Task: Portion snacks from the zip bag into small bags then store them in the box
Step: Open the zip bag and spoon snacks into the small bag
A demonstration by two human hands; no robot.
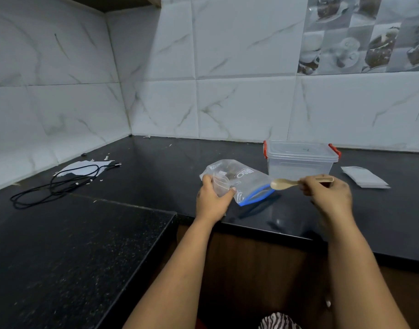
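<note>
A clear zip bag (245, 179) with a blue zip strip lies on the black counter (156, 167), dark snacks showing inside near its far end. My left hand (212, 198) grips a small clear bag (221, 186) against the zip bag's left side. My right hand (327, 193) pinches the handle of a beige plastic spoon (283, 184), its bowl hovering at the zip bag's open blue mouth. Behind the spoon stands a clear plastic box (298, 162) with red clips, its lid on. A stack of small bags (364, 178) lies to the right of the box.
A black cable (61, 184) lies coiled on the left counter over a white paper sheet (85, 167), with paper scraps around. Tiled walls close the back and left. The counter's front edge (251, 231) runs just under my wrists.
</note>
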